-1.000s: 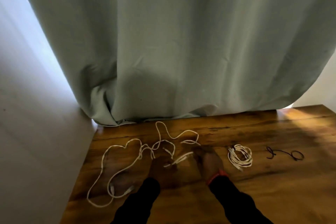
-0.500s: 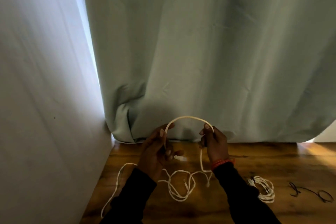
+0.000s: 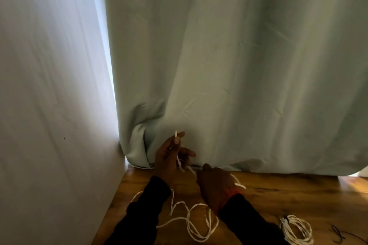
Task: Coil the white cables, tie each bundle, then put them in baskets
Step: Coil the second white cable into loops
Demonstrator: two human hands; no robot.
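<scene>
Curtain behind, left hand (image 3: 169, 157) raised, pinching cable (image 3: 191, 219).

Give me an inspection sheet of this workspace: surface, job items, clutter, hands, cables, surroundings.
Surface: wooden table, bare at the right.
Job items: loose white cable sprawled on the table; coiled bundle at lower right; no baskets seen.
Clutter: thin black tie at the right edge, partly cut off.
Hands: left hand raised, pinching the cable end; right hand lower, on the cable; grip unclear.
Cables: loose cable runs from the left hand down into loops between the sleeves.
Surroundings: pale green curtain behind the table, wall on the left.
</scene>
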